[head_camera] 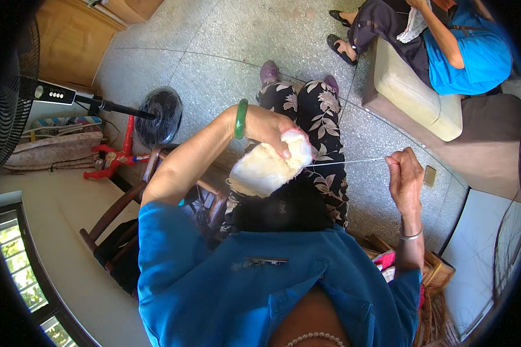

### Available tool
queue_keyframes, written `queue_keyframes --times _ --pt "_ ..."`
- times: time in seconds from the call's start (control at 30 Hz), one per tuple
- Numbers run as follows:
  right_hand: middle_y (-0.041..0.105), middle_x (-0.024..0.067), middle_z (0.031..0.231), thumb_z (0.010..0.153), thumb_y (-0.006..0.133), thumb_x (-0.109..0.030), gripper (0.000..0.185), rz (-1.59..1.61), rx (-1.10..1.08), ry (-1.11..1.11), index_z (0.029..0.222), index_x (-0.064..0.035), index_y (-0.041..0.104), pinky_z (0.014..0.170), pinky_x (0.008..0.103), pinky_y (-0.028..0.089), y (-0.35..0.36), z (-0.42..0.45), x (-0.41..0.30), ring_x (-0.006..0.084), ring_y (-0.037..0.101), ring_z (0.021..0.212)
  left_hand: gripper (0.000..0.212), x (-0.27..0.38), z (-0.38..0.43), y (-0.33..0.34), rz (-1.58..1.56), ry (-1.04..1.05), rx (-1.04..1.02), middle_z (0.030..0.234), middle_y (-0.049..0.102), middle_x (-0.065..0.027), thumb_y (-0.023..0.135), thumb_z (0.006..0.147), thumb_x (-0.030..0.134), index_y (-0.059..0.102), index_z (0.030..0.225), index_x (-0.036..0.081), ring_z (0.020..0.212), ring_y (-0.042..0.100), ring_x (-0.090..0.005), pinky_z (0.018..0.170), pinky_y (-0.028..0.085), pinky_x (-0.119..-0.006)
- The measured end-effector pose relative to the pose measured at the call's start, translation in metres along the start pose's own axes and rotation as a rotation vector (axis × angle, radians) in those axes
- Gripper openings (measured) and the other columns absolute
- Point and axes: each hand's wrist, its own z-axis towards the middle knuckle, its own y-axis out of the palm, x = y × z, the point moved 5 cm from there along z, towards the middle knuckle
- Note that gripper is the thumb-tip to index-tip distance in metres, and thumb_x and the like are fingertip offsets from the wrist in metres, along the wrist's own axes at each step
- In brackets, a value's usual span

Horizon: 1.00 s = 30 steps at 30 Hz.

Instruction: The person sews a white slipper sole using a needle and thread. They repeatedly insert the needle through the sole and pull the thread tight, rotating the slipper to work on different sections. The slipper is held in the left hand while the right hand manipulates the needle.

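My left hand, with a green bangle at the wrist, grips a soft cream-and-white fabric piece over my lap. Its upper end has a pink edge and folds up under my thumb; the lower edge looks frayed. From the piece's right edge a white thread runs taut to my right hand. The thread's end is pinched between my right thumb and fingers, well out to the right. Whether a needle is in those fingers, I cannot tell. Beneath the fabric lies a black cloth on my flower-patterned trousers.
At upper right another person sits on a cushioned seat, holding white fabric. A standing fan and a wooden chair are on my left. By my right elbow stands a wooden container with red and white items.
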Motion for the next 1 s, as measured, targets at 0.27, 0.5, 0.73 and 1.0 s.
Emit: queue_keyframes --times 0.27,0.5,0.73,1.0 --pt "0.059 0.0145 0.083 0.087 0.056 -0.008 0.008 -0.7 0.364 0.221 0.089 -0.0017 0.06 0.07 0.0326 0.048 -0.159 -0.071 0.209 0.0266 0.058 0.076 0.043 -0.005 -0.034 -0.001 -0.075 -0.065 0.021 0.1 0.062 -0.0057 0.069 0.076 0.014 0.054 0.115 0.002 0.091 0.057 -0.0128 0.083 0.046 -0.027" --pt "0.056 0.0063 0.079 0.089 0.054 -0.012 0.019 -0.644 0.424 0.344 0.106 -0.0025 0.057 0.068 0.0318 0.048 -0.199 -0.096 0.261 0.0169 0.053 0.068 0.047 0.021 -0.026 -0.005 -0.139 0.019 0.061 0.106 0.061 -0.0098 0.068 0.077 0.011 0.051 0.119 -0.001 0.096 0.058 -0.0171 0.086 0.047 -0.03" --pt "0.058 0.0068 0.098 0.077 0.067 -0.022 0.042 0.738 0.003 0.468 0.115 -0.0098 0.055 0.076 0.0282 0.05 0.017 -0.037 0.084 0.0198 0.056 0.092 0.045 0.047 -0.037 -0.009 -0.562 0.235 0.445 0.109 0.06 -0.0129 0.065 0.081 0.019 0.049 0.119 0.0 0.099 0.059 -0.0216 0.087 0.049 -0.035" --pt "0.062 0.0085 0.1 0.076 0.069 -0.007 0.039 1.409 -0.246 0.814 0.112 0.0012 0.055 0.074 0.0277 0.05 0.13 -0.027 -0.031 0.0131 0.06 0.086 0.043 0.034 -0.029 -0.009 -0.744 0.449 0.654 0.112 0.059 -0.0118 0.064 0.082 0.017 0.049 0.119 0.002 0.104 0.058 -0.0231 0.09 0.047 -0.039"
